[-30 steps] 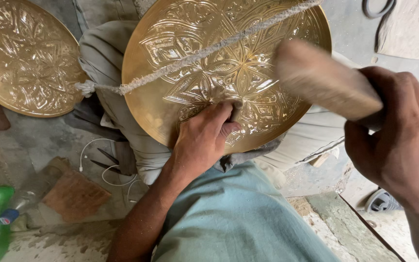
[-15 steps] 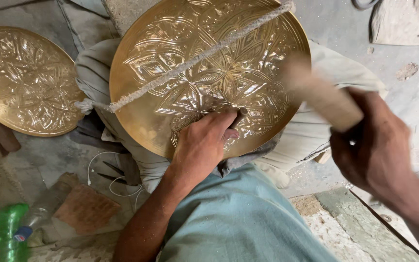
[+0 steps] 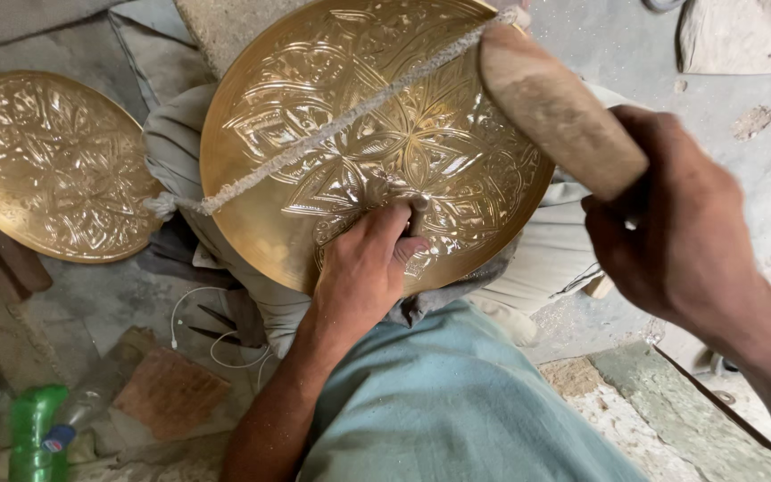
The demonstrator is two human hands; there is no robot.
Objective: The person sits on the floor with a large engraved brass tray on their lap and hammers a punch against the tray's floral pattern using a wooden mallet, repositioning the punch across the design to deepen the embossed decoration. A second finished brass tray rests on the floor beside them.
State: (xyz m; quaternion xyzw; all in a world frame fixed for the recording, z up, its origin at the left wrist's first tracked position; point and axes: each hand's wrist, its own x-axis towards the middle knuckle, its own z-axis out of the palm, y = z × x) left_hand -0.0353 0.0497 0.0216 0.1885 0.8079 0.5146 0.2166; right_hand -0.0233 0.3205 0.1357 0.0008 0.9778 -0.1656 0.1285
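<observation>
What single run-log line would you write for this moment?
left hand: presses small tool on brass plate | right hand: grip on wooden mallet, raised | cord: across plate | second plate: beside

Rope (image 3: 332,125) crosses brass tray (image 3: 314,89) diagonally, blocks sweep across it. Left side tight: second tray (image 3: 55,165), bottle (image 3: 33,428), brick (image 3: 167,393). Floor at right (image 3: 760,205) open.

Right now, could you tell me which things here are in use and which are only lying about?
In use: left hand pressing a small punch on the large brass plate; right hand gripping a wooden mallet; cord across the plate.
Lying about: second brass plate; green bottle; white cable.
</observation>
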